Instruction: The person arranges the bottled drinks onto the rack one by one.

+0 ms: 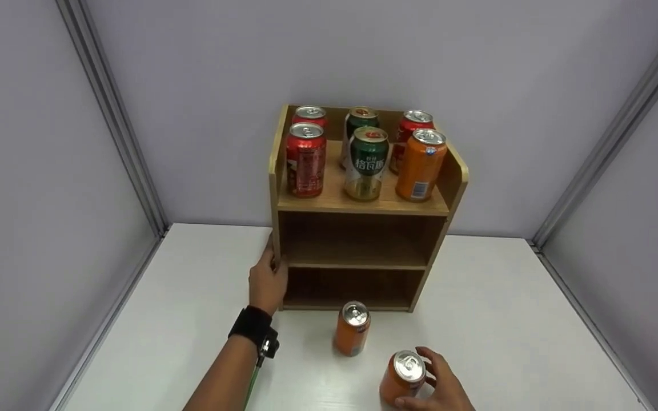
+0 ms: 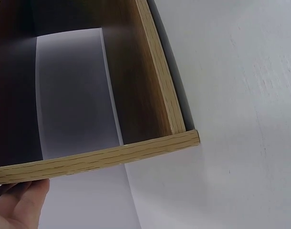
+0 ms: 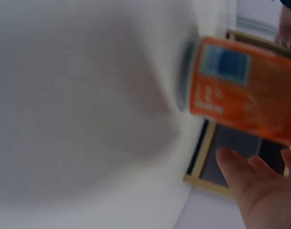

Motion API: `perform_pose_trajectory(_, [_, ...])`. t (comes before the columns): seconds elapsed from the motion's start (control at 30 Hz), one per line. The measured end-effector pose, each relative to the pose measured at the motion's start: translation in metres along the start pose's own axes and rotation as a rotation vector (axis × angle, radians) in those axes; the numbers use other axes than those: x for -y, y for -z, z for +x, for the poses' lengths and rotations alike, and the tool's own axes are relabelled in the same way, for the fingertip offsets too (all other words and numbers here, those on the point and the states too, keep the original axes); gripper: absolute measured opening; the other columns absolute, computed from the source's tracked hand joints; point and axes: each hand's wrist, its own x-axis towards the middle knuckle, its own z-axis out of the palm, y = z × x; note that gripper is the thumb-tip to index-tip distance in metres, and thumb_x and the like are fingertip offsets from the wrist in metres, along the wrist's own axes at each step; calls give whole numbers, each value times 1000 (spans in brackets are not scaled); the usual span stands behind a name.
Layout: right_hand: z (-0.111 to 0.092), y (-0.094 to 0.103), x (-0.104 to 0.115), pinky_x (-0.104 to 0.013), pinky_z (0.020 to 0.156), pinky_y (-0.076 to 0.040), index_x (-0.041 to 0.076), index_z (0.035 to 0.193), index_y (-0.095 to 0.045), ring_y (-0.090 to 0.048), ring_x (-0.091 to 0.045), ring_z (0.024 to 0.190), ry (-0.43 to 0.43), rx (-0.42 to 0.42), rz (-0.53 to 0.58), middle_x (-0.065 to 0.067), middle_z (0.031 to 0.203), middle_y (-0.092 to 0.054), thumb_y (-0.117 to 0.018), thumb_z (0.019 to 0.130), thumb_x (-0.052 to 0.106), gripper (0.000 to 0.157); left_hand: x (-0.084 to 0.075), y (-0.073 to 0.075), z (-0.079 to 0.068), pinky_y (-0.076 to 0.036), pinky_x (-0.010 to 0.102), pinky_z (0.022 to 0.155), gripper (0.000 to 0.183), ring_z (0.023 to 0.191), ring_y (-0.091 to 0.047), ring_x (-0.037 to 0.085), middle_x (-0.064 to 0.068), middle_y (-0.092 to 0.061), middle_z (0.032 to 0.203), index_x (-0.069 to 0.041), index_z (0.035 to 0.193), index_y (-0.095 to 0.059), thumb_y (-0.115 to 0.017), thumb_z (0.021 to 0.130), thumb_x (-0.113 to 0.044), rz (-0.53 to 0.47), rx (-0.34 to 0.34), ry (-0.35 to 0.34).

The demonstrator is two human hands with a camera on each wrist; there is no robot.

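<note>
A small wooden shelf (image 1: 363,210) stands against the back wall. My left hand (image 1: 268,282) touches the outside of its left side panel; in the left wrist view the fingers (image 2: 28,202) lie along that panel's outer face, partly hidden by its edge. Near the front, my right hand (image 1: 440,388) is around an orange soda can (image 1: 400,379), thumb at the near side and fingers on the right. In the right wrist view a gap shows between these fingers (image 3: 236,167) and the blurred orange can (image 3: 250,86). A second orange soda can (image 1: 353,331) stands upright just before the shelf.
On the top level stand two rows of cans, among them a red can (image 1: 307,162), a green-and-white can (image 1: 367,165) and an orange can (image 1: 421,165). The two lower levels (image 1: 357,248) have open fronts. Grey walls enclose the white table (image 1: 192,285).
</note>
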Motion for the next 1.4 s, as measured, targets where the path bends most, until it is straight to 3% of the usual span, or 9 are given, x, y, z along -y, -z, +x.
perform_pose_trajectory(0.17, [3,-13,-2,-52,87,-51,-5,140,-35,-49,-46,118,15,-82,-49,-26,134,-45,-95,59,28,106,-1,0,2,-39,30,47,8,53,-45,15,2,-49,67,-10,96,-55,-54,100,-17,3,-10,-5])
perform_pose_trajectory(0.47, [2,-10,-2,-49,86,-51,-5,140,-38,-56,-39,114,41,-36,-57,-20,125,-57,-93,62,28,101,-1,-3,-3,-37,29,47,12,53,-44,15,1,-46,65,-10,90,-52,-55,99,-17,1,-6,15])
perform_pose_trajectory(0.7, [3,-4,4,-34,81,-54,-2,136,-44,-59,-29,109,62,-85,-57,-13,122,-60,-94,61,26,95,0,-3,-1,-39,29,45,11,51,-45,14,1,-51,67,-11,101,-58,-55,100,-21,3,-1,-4])
perform_pose_trajectory(0.83, [6,1,15,-36,83,-52,3,137,-45,-59,-25,110,52,-116,-60,-9,124,-60,-94,61,19,91,0,-1,-1,-38,30,46,11,51,-45,15,1,-49,65,-10,100,-58,-57,99,-21,13,-12,-10])
perform_pose_trajectory(1.1, [27,22,49,-41,87,-51,6,136,-48,-57,-18,113,161,-185,-62,-2,123,-61,-90,61,1,86,-3,-2,1,-38,30,47,12,53,-46,15,1,-51,68,-11,101,-57,-54,100,-23,9,-13,19])
perform_pose_trajectory(1.4, [50,37,80,-35,84,-53,8,136,-47,-58,-14,110,279,-178,-58,0,123,-60,-89,63,1,84,-4,-1,0,-40,30,48,17,53,-48,15,3,-57,72,-12,111,-60,-55,100,-22,22,-10,33])
